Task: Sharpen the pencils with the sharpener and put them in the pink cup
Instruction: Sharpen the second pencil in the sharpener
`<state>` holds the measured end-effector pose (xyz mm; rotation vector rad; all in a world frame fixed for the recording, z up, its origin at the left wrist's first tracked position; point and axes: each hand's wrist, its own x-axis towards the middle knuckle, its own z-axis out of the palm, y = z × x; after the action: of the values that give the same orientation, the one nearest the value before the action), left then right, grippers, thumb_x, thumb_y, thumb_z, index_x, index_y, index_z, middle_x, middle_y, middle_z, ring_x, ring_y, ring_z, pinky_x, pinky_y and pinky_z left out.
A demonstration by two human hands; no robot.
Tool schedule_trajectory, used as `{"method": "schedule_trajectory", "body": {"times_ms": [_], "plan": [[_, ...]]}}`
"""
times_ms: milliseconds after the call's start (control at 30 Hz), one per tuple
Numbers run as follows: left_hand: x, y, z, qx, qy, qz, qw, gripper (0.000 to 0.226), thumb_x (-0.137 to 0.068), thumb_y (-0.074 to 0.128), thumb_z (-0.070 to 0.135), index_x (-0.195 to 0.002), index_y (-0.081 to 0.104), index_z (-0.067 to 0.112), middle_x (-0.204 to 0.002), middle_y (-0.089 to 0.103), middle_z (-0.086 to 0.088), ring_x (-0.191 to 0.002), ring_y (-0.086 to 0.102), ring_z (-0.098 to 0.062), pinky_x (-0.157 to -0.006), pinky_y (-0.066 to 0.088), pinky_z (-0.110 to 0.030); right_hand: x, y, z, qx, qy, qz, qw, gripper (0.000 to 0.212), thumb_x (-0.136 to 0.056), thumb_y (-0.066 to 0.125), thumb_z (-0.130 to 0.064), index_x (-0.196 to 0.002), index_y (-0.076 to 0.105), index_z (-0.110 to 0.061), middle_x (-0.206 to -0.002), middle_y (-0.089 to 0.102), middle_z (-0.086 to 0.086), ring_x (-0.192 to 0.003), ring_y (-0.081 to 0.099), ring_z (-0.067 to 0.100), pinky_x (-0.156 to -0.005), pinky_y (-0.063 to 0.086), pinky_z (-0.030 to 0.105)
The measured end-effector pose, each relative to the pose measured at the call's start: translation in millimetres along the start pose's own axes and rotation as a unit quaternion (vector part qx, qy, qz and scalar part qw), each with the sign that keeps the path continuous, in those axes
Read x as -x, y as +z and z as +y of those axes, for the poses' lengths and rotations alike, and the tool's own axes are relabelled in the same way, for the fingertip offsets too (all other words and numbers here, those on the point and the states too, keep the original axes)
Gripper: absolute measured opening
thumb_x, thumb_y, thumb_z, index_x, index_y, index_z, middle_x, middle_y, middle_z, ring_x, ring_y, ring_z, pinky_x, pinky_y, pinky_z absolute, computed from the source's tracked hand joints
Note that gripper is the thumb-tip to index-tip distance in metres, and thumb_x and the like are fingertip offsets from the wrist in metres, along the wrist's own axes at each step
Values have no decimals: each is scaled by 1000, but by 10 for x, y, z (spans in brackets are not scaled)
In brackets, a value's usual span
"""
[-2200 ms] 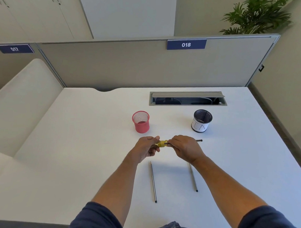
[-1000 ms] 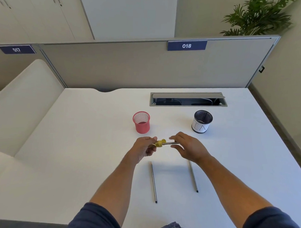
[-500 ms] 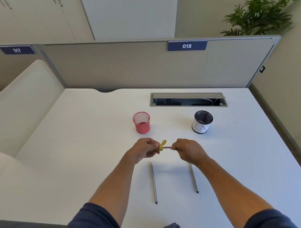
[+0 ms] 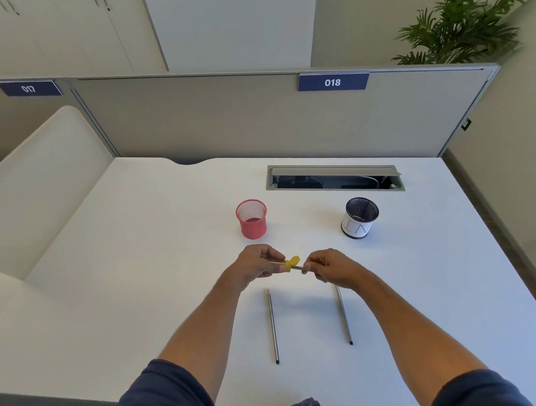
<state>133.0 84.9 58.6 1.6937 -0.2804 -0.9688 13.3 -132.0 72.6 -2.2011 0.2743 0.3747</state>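
My left hand [image 4: 256,264] pinches a small yellow sharpener [image 4: 290,262] above the white desk [image 4: 137,259]. My right hand [image 4: 331,268] is closed around a pencil [image 4: 298,267] whose end sits in the sharpener; most of that pencil is hidden in my fist. The pink mesh cup [image 4: 251,218] stands upright just beyond my left hand, with nothing sticking out of it. Two more pencils lie on the desk nearer me: one [image 4: 273,326] under my left forearm side, another [image 4: 344,316] partly covered by my right hand.
A black mesh cup with a white paper band [image 4: 359,217] stands to the right of the pink cup. An open cable tray [image 4: 334,181] is set into the desk behind both cups. A grey partition [image 4: 233,119] closes the far edge.
My right hand slid along the pencil toward the sharpener and closed into a fist. The yellow sharpener has turned slightly. Both hands sit a little lower and nearer me.
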Motion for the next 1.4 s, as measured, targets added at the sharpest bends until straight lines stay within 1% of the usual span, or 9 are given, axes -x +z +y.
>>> {"method": "schedule_trajectory", "body": {"times_ms": [133, 233, 333, 433, 633, 967, 1133, 1233, 1400], "plan": [[-6, 3, -16, 23, -12, 10, 1000, 21, -81, 84, 23, -93, 72, 11, -95, 79, -13, -76, 70, -17, -77, 49, -30, 7, 2, -32, 9, -33, 25, 999, 15, -87, 75, -36, -91, 64, -27, -68, 68, -4, -59, 59, 6, -61, 49, 24], [-24, 39, -18, 63, -32, 29, 997, 25, -89, 78, 31, -86, 68, 9, -80, 75, -17, -61, 62, -20, -64, 47, -26, -16, 33, -26, 108, -86, 93, 986, 8, -90, 71, -31, -90, 64, -27, -76, 67, -8, -67, 59, 12, -65, 51, 34], [-42, 57, -21, 111, -59, 62, 990, 30, -90, 76, 34, -88, 68, 5, -66, 67, -15, -53, 51, -20, -56, 43, -26, -14, 96, 1, 251, -211, 234, 915, 5, -91, 72, -28, -92, 73, -24, -81, 68, -8, -69, 60, 19, -55, 48, 31], [-56, 51, -15, 137, -77, 79, 984, 33, -90, 76, 38, -88, 67, 6, -60, 60, -11, -48, 45, -19, -53, 40, -26, -29, 113, 39, 295, -293, 313, 854, 8, -89, 77, -24, -95, 77, -18, -83, 68, -2, -63, 58, 24, -47, 43, 29], [-84, 76, 2, 166, -96, 49, 980, 38, -92, 73, 41, -100, 69, 5, -59, 55, -7, -44, 40, -16, -54, 43, -27, -37, 120, 25, 307, -338, 320, 830, 5, -94, 70, -14, -93, 72, -9, -78, 64, 4, -62, 53, 26, -53, 45, 37], [-90, 104, 23, 135, -48, 2, 990, 31, -94, 72, 32, -104, 69, 2, -79, 63, -18, -60, 52, -24, -58, 47, -28, 47, 92, 38, 284, -260, 269, 883, 4, -89, 75, -15, -87, 74, -13, -67, 61, 1, -58, 59, 28, -42, 42, 30], [-50, 52, 14, 93, -23, -34, 995, 18, -88, 79, 22, -91, 68, 8, -93, 71, -24, -74, 67, -28, -72, 56, -33, 12, 37, -17, 240, -134, 155, 949, 20, -100, 59, -32, -100, 77, -23, -87, 72, -5, -78, 62, 22, -63, 50, 33], [-35, 30, 2, 50, -12, -43, 998, 29, -75, 85, 22, -97, 73, 8, -98, 75, -19, -85, 69, -28, -88, 55, -40, -26, 10, -24, 131, -49, 77, 987, 20, -98, 61, -35, -91, 78, -27, -73, 68, -8, -63, 54, 8, -60, 44, 27], [-21, 34, -10, -19, -11, -30, 999, 32, -62, 91, 21, -90, 77, 16, -91, 78, -10, -77, 68, -16, -83, 53, -33, -52, 2, -2, 58, -4, 0, 998, 25, -98, 61, -34, -81, 78, -26, -69, 61, -10, -63, 53, 8, -62, 43, 24]]}}
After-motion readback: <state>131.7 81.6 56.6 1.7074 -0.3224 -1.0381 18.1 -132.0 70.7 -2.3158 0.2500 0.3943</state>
